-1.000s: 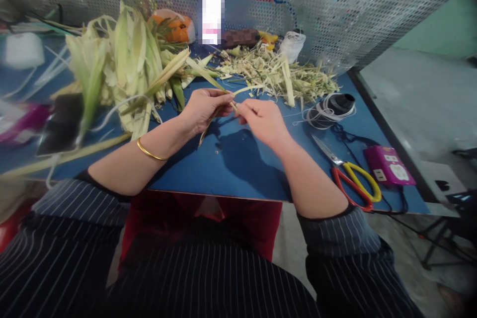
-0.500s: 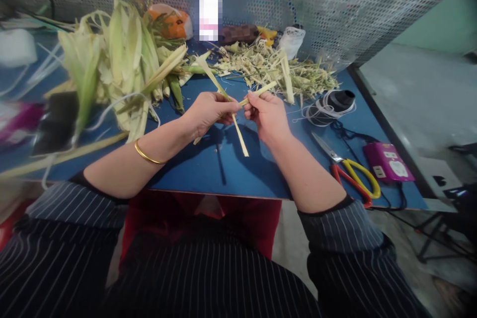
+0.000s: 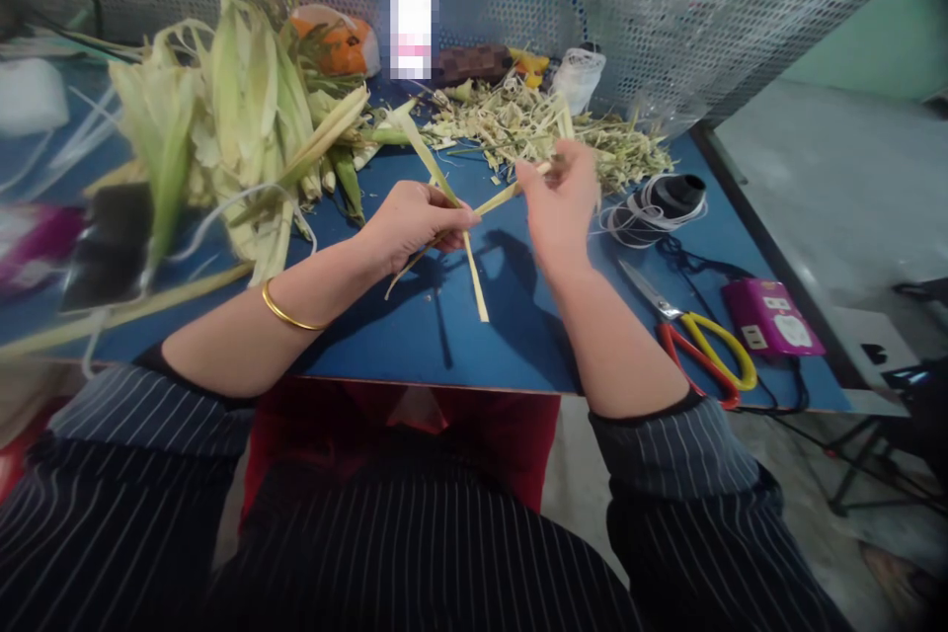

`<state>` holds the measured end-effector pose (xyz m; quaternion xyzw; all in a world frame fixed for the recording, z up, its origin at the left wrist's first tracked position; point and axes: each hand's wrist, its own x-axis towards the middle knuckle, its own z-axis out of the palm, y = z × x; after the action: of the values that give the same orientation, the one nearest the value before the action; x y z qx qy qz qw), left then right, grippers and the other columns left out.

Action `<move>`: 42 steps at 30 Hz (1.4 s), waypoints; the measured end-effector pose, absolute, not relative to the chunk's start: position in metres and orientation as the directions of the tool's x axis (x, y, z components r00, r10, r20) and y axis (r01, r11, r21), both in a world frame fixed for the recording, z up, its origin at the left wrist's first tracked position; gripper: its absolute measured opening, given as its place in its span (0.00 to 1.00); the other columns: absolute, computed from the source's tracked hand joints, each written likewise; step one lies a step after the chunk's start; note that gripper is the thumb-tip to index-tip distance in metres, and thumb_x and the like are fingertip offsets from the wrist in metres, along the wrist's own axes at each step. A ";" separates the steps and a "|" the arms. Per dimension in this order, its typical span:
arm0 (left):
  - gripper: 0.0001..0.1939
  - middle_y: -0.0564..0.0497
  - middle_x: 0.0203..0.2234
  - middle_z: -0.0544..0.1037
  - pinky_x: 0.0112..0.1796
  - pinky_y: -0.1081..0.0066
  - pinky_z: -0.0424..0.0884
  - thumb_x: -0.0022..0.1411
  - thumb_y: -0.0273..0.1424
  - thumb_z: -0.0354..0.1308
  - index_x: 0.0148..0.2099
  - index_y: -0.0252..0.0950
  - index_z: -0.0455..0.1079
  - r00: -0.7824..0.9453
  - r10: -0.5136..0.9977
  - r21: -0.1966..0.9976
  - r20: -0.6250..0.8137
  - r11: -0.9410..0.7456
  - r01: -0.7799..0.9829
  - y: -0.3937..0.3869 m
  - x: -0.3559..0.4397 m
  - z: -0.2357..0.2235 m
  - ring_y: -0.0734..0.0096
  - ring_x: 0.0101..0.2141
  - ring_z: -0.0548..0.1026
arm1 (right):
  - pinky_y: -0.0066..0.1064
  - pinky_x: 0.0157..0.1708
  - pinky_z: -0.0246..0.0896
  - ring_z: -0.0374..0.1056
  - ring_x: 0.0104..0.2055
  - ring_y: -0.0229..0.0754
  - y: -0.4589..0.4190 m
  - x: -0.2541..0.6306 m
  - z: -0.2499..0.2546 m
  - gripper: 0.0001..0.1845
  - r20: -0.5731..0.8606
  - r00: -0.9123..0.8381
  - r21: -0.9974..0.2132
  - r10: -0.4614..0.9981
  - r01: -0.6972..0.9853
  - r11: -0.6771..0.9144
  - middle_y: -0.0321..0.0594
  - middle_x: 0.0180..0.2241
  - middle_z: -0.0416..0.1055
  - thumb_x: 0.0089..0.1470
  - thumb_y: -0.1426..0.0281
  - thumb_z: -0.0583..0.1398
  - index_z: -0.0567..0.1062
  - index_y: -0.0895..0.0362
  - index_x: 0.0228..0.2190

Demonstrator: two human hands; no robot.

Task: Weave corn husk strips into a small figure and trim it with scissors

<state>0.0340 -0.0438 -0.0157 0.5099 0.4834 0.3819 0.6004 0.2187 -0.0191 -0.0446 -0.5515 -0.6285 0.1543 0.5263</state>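
Left hand (image 3: 424, 222) pinches crossed husk strips (image 3: 475, 276); right hand (image 3: 561, 202), raised higher, fingers curled at strip end.

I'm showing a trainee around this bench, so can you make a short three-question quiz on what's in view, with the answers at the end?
1. Multiple choice: what is the left hand pinching? A) white cord; B) pale strips; C) a knife.
2. True or false: the scissors lie on the blue table, to the right of the right hand.
3. Fill in the blank: one scissor handle is red and the other is ____.

Key: 1, B; 2, true; 3, yellow.
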 end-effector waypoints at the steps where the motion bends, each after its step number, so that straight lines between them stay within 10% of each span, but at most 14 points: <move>1: 0.08 0.47 0.17 0.75 0.28 0.69 0.73 0.48 0.29 0.71 0.26 0.31 0.75 0.242 0.951 0.981 -0.192 0.186 0.046 -0.045 0.035 -0.014 0.74 0.19 0.73 | 0.45 0.44 0.67 0.69 0.50 0.50 -0.020 0.221 -0.041 0.21 0.578 0.130 -0.679 0.806 0.623 0.387 0.49 0.46 0.70 0.62 0.54 0.56 0.72 0.54 0.50; 4: 0.09 0.45 0.17 0.76 0.25 0.71 0.72 0.50 0.28 0.70 0.23 0.31 0.74 0.269 0.943 0.980 -0.195 0.179 0.083 -0.048 0.037 -0.012 0.73 0.18 0.73 | 0.48 0.49 0.63 0.66 0.54 0.54 -0.030 0.218 -0.029 0.18 0.641 0.008 -0.569 0.768 0.676 0.468 0.50 0.47 0.71 0.61 0.57 0.58 0.76 0.54 0.46; 9: 0.08 0.46 0.17 0.77 0.26 0.72 0.74 0.49 0.25 0.67 0.21 0.32 0.74 0.334 0.922 0.980 -0.194 0.167 0.107 -0.050 0.038 -0.017 0.71 0.19 0.75 | 0.35 0.37 0.64 0.67 0.34 0.40 -0.042 0.200 -0.025 0.11 0.401 -0.267 -0.749 0.876 0.455 0.482 0.38 0.31 0.74 0.54 0.61 0.64 0.79 0.56 0.30; 19: 0.07 0.44 0.20 0.79 0.28 0.69 0.76 0.51 0.29 0.68 0.25 0.32 0.77 0.435 0.882 0.981 -0.179 0.126 0.148 -0.051 0.037 -0.017 0.71 0.20 0.76 | 0.30 0.28 0.56 0.56 0.26 0.34 -0.045 0.189 -0.035 0.14 0.337 0.023 -0.914 0.941 0.249 0.321 0.31 0.21 0.59 0.53 0.63 0.63 0.68 0.54 0.21; 31: 0.11 0.41 0.29 0.82 0.29 0.72 0.76 0.57 0.37 0.65 0.31 0.32 0.76 0.327 0.916 0.960 -0.231 0.269 -0.075 -0.043 0.037 -0.020 0.69 0.26 0.80 | 0.39 0.43 0.65 0.70 0.39 0.43 -0.031 0.216 -0.024 0.20 0.574 0.151 -0.746 0.805 0.503 0.437 0.41 0.33 0.74 0.62 0.53 0.55 0.77 0.54 0.33; 38: 0.10 0.45 0.32 0.83 0.30 0.73 0.75 0.57 0.35 0.65 0.35 0.32 0.76 0.260 0.945 0.964 -0.201 0.238 -0.120 -0.040 0.033 -0.017 0.71 0.27 0.80 | 0.28 0.27 0.62 0.65 0.24 0.34 -0.028 0.217 -0.024 0.28 0.097 0.008 -0.971 0.995 0.221 0.093 0.36 0.20 0.67 0.52 0.44 0.61 0.73 0.56 0.21; 42: 0.12 0.45 0.30 0.82 0.30 0.73 0.74 0.55 0.37 0.68 0.31 0.33 0.75 0.308 0.923 0.966 -0.229 0.254 -0.045 -0.044 0.036 -0.020 0.74 0.25 0.78 | 0.26 0.26 0.60 0.60 0.23 0.31 -0.033 0.207 -0.026 0.20 0.052 -0.052 -0.996 0.997 0.065 0.056 0.32 0.20 0.66 0.47 0.55 0.68 0.71 0.56 0.20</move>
<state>0.0360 -0.0444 -0.0196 0.4831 0.4544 0.3734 0.6486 0.2072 -0.0326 -0.0263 -0.4900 -0.5421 0.4818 0.4837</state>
